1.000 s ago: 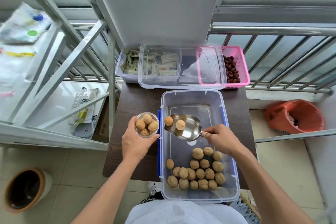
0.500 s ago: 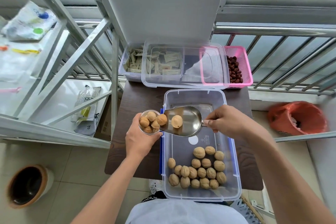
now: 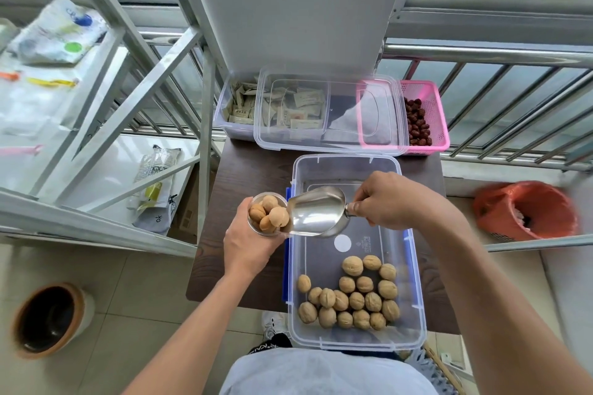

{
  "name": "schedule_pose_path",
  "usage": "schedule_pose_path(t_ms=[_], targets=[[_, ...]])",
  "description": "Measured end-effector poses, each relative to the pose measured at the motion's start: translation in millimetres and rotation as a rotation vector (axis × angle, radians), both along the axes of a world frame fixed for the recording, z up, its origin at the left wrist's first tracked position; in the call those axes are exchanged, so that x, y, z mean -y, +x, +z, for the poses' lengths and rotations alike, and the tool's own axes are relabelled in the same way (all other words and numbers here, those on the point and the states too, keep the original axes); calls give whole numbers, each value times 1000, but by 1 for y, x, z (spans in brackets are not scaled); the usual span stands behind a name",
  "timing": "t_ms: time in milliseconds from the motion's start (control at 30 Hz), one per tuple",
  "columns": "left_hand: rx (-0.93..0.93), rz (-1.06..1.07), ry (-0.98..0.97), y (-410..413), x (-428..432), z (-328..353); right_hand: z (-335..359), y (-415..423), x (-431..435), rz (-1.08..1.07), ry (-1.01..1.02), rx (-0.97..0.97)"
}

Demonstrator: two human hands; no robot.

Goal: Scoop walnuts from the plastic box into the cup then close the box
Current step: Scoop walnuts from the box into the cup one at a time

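A clear plastic box (image 3: 414, 269) with blue clips stands open on a small dark table (image 3: 247, 176); several walnuts (image 3: 353, 295) lie in its near half. My left hand (image 3: 248, 245) holds a small clear cup (image 3: 268, 214) heaped with walnuts, just left of the box. My right hand (image 3: 394, 200) grips the handle of a metal scoop (image 3: 316, 212), tilted with its mouth against the cup's rim; the scoop's bowl looks empty. The box's clear lid (image 3: 327, 112) rests on the containers behind.
Behind the box stand a clear tub of paper sachets (image 3: 239, 106) and a pink basket of red dates (image 3: 420, 119). A metal railing (image 3: 513, 54) runs at right, a metal frame (image 3: 128, 51) at left. An orange-bagged bin (image 3: 526, 212) and a brown pot (image 3: 48, 319) sit on the floor.
The scoop tipped up against the cup and its two walnuts rolled into the cup, leaving the scoop empty. My right hand rose and moved left; the cup stayed put.
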State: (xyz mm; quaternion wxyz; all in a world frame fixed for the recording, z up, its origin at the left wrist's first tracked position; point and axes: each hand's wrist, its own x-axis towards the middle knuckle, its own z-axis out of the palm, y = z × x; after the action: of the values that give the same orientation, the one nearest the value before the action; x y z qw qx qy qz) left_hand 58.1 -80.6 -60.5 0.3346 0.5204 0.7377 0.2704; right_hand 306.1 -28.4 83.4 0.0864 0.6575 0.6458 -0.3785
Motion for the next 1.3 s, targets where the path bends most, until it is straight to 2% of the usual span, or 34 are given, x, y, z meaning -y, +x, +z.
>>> schedule_pose_path(t_ms=[367, 833, 1000, 1167, 1300], targets=[[-31, 0, 8, -2, 0, -2, 9, 6, 7, -31, 16, 20], [-2, -34, 64, -1, 4, 7, -3, 3, 8, -104, 27, -160], [26, 4, 64, -5, 4, 7, -22, 2, 10, -213, 53, -425], [47, -14, 51, -4, 3, 7, -45, -6, 19, -115, 52, -348], [44, 9, 46, -6, 2, 7, -50, 2, 18, -245, 64, -455]])
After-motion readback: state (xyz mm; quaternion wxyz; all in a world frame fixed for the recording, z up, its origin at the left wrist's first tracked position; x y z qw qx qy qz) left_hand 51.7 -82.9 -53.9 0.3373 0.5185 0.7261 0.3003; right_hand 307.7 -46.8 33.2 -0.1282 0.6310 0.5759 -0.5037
